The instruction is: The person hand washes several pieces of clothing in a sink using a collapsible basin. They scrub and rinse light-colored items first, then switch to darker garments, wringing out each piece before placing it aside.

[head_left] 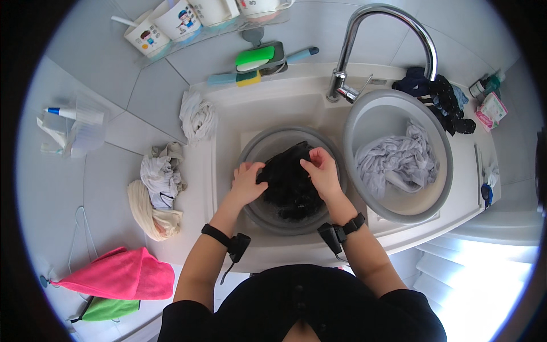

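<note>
A black garment (290, 184) lies wet and bunched in a grey plastic basin (295, 231), which stands inside the sink (273, 107). My left hand (248, 181) is at the garment's left edge, its fingers curled and the black cloth between thumb and fingertips. On the right upper side of the garment, my right hand (321, 169) pinches cloth between thumb and forefinger; how much it holds is partly hidden. Both wrists carry black straps with small devices. To the right, a second grey basin (446, 171) holds a wrung light grey garment (397, 162).
A chrome faucet (339, 77) arches over the right basin. Dark clothes (446, 100) are heaped behind it. White cloth (197, 115) and pale garments (160, 184) lie on the left counter. Behind the sink are a soap dish (273, 55) and a sponge (248, 78). Pink cloth (124, 275) hangs lower left.
</note>
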`<state>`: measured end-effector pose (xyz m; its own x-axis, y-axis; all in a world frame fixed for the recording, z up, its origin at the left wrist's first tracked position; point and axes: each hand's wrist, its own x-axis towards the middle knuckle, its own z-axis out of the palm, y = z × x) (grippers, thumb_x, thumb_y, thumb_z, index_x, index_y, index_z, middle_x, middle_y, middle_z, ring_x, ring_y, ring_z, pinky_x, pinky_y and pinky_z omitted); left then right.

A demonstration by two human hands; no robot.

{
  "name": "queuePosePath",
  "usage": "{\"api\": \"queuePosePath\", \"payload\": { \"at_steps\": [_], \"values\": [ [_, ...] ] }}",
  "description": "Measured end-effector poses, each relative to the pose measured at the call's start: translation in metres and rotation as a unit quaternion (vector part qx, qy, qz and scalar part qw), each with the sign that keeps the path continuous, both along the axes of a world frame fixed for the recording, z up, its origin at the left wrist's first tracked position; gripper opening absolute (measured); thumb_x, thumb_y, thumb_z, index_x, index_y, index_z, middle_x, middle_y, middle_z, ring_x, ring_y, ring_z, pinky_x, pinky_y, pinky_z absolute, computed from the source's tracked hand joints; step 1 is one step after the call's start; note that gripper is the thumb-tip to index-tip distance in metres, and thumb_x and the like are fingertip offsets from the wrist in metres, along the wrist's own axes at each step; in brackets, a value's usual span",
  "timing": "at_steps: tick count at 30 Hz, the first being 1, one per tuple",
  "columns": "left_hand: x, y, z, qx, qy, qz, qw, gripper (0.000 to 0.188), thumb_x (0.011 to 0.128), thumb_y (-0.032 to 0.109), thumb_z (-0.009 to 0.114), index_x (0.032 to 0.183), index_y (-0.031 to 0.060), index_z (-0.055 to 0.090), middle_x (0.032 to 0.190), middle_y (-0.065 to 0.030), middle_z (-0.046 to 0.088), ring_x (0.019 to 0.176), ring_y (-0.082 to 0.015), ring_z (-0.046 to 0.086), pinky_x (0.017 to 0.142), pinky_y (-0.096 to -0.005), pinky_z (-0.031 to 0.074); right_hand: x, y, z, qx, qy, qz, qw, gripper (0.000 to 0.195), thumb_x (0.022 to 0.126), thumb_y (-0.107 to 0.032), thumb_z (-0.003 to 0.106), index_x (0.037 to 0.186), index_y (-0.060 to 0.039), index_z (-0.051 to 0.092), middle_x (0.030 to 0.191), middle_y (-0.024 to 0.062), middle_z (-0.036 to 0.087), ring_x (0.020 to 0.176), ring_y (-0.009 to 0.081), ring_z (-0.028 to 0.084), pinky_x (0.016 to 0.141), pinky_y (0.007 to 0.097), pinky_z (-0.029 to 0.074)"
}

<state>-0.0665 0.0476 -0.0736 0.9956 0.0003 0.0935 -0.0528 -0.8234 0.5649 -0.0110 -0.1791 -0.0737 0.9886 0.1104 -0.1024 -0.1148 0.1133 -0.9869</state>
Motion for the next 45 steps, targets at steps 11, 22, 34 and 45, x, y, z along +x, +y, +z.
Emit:
{"api": "queuePosePath", "payload": {
  "at_steps": [11, 22, 34, 45],
  "values": [
    [-0.009, -0.076, -0.019, -0.177, 0.278, 0.027, 0.944, 0.073, 0.073, 0.066, 0.067, 0.106, 0.0027, 0.055, 0.09, -0.0164, 0.066, 0.091, -0.0313, 0.066, 0.077, -0.0387, 0.05, 0.02, 0.031, 0.159, 0.214, 0.068, 0.106, 0.969, 0.02, 0.083, -0.002, 0.069, 0.098, -0.0077, 0.057, 0.081, -0.0002, 0.061, 0.069, 0.0068, 0.058, 0.055, 0.0193, 0.043],
    [0.014, -0.077, -0.019, -0.389, -0.063, 0.133, 0.909, 0.082, 0.072, 0.025, 0.079, 0.137, 0.0003, 0.035, 0.126, -0.0208, 0.048, 0.117, -0.0322, 0.047, 0.101, -0.0409, 0.038, 0.013, 0.037, 0.266, 0.321, -0.066, 0.183, 0.927, 0.035, 0.089, -0.004, 0.052, 0.121, 0.0095, 0.053, 0.098, 0.0129, 0.064, 0.091, 0.0256, 0.067, 0.09, 0.036, 0.055],
    [0.008, -0.033, 0.08, -0.25, -0.149, -0.021, 0.956, 0.052, 0.075, 0.002, 0.065, 0.126, 0.0056, 0.053, 0.094, -0.0055, 0.063, 0.083, -0.0152, 0.059, 0.078, -0.0282, 0.045, 0.011, 0.047, 0.109, 0.034, -0.015, 0.217, 0.975, 0.03, 0.085, -0.002, 0.056, 0.115, 0.0019, 0.056, 0.082, 0.0103, 0.064, 0.069, 0.0155, 0.065, 0.064, 0.0292, 0.054],
    [-0.014, -0.004, 0.088, -0.664, 0.11, 0.12, 0.73, 0.011, 0.078, 0.007, 0.05, 0.084, 0.0065, 0.059, 0.08, -0.0007, 0.055, 0.07, -0.0102, 0.053, 0.059, -0.0241, 0.042, -0.019, 0.013, -0.092, -0.372, -0.005, 0.205, 0.905, 0.06, 0.069, 0.003, 0.063, 0.127, -0.0121, 0.055, 0.133, 0.022, 0.043, 0.125, 0.0395, 0.042, 0.103, 0.0424, 0.039]
  ]
}}
